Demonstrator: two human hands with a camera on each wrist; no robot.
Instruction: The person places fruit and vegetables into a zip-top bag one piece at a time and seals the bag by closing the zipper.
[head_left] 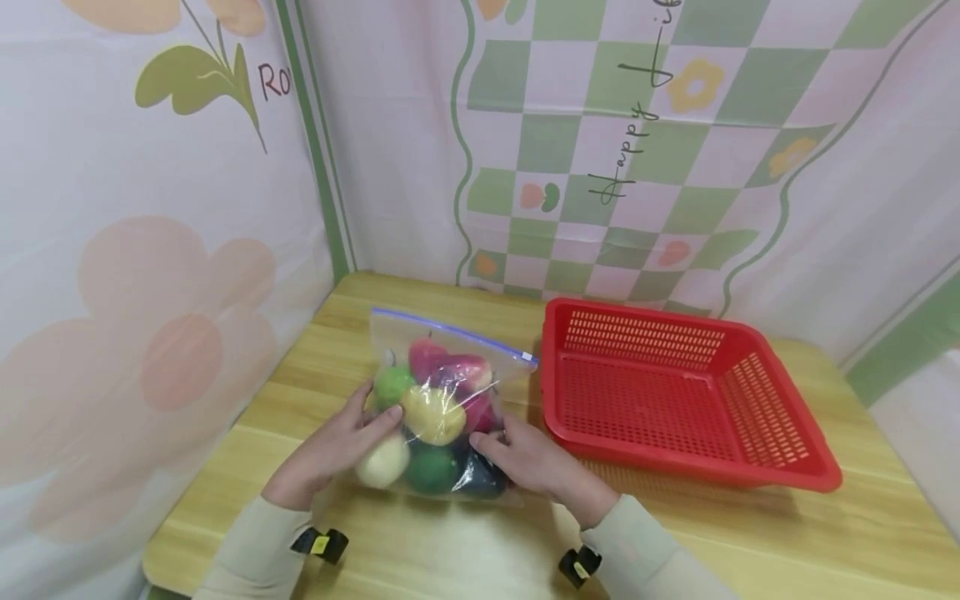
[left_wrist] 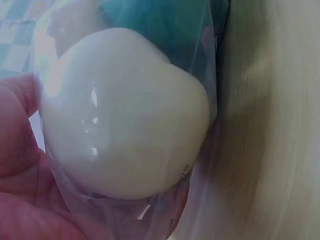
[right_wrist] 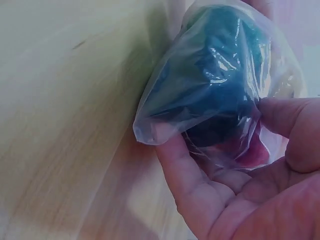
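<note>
A clear zip bag [head_left: 510, 340] with a blue-purple slider strip along its top is full of toy-like fruits and vegetables. Inside show a yellow piece [head_left: 433, 416], a light green one [head_left: 393, 386], a dark green one [head_left: 432, 469], a cream-white rounded one [left_wrist: 125, 115], a dark one [head_left: 480, 477] and several pink-red ones. My left hand [head_left: 341, 446] grips the bag's left side, thumb on the front near the yellow piece. On the opposite side my right hand [head_left: 532, 458] holds it, with fingers [right_wrist: 182, 170] under the lower corner and thumb pressing the plastic. The strip looks closed along the top.
A red plastic basket [head_left: 645, 454] with perforated walls stands right of the bag, its floor showing bare. Both are at the wooden table [head_left: 300, 392]. Printed cloth [head_left: 397, 167] hangs behind and on the left, reaching the table's back edge.
</note>
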